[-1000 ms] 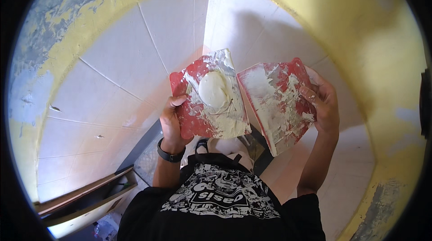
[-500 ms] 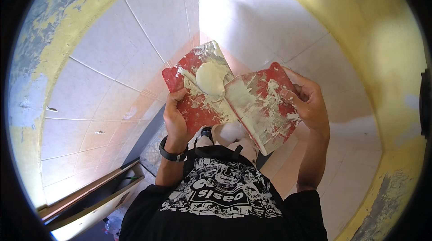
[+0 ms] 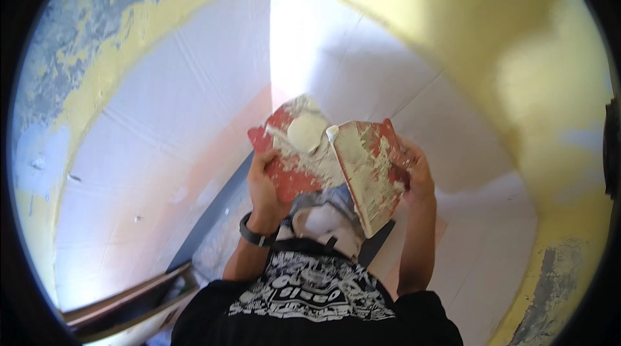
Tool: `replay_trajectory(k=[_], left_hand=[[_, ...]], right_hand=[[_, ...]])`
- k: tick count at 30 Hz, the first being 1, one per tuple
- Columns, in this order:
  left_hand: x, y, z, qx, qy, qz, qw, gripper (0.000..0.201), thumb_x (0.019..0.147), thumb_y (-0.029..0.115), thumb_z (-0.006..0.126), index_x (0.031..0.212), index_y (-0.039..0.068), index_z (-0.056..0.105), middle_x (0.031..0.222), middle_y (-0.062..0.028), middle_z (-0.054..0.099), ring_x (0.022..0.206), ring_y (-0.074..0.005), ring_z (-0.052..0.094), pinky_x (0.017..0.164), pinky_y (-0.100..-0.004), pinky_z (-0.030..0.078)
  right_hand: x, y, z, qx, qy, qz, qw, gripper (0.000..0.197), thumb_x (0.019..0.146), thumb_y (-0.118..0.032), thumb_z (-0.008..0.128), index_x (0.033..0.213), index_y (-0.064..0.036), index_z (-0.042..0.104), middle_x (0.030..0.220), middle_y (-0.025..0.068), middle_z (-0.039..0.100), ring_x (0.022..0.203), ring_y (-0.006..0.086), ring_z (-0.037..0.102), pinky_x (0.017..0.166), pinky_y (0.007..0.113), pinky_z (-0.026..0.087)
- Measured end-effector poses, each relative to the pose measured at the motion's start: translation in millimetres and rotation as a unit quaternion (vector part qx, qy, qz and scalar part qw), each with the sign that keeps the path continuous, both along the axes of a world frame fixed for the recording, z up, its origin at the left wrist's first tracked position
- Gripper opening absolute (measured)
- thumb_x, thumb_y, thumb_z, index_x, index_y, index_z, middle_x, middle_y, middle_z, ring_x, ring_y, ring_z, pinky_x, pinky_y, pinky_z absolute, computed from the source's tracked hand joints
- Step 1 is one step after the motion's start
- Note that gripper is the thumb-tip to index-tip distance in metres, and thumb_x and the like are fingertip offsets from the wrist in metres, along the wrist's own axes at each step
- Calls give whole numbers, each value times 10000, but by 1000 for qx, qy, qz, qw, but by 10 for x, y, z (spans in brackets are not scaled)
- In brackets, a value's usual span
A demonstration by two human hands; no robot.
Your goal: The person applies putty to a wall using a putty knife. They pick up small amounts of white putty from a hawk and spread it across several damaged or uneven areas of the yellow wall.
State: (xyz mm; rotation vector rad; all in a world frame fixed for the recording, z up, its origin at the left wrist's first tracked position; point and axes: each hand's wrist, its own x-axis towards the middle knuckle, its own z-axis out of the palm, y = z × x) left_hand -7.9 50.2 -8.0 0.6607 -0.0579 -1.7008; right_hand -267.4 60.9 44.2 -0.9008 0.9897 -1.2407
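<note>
While the putty mound (image 3: 306,134) rests on the left board (image 3: 292,176), at 1 o'clock of that board's centre, the right board (image 3: 370,165) is located at the mound's 4 o'clock. Both boards are red and smeared with putty. A small dab (image 3: 332,131) sits on the right board's 10 o'clock corner, just beside the mound. The boards overlap in view; contact between them cannot be determined.

The left hand (image 3: 264,187) has its grip closed on the left board at 7 o'clock, thumb over the face. The right hand (image 3: 417,171) has its grip closed on the right board at 3 o'clock. A dark wristband (image 3: 256,233) encircles the left wrist.

From the boards, a black shirt (image 3: 310,330) lies at 6 o'clock, an open box (image 3: 129,294) at 8, white wall (image 3: 168,107) at 10 and yellow wall (image 3: 537,87) at 2.
</note>
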Motion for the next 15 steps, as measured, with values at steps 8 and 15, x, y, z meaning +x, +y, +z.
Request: replay_trajectory(k=[8, 15], left_hand=[[36, -225, -297, -105, 65, -3, 992, 435, 902, 274, 421, 1234, 21, 541, 1155, -112, 642, 1041, -277, 645, 899, -439, 538], [36, -4, -747, -167, 23, -4, 986, 484, 898, 334, 500, 1316, 93, 461, 1162, -113, 595, 972, -292, 637, 750, -454, 581]], right_hand=[[190, -258, 1967, -322, 81, -219, 917, 553, 896, -134, 654, 1405, -59, 452, 1234, 58, 602, 914, 120, 641, 743, 254, 528], [550, -737, 4634, -611, 612, -380, 328, 377, 877, -19, 553, 1252, -50, 572, 1000, 160, 685, 802, 270, 672, 746, 375, 552]])
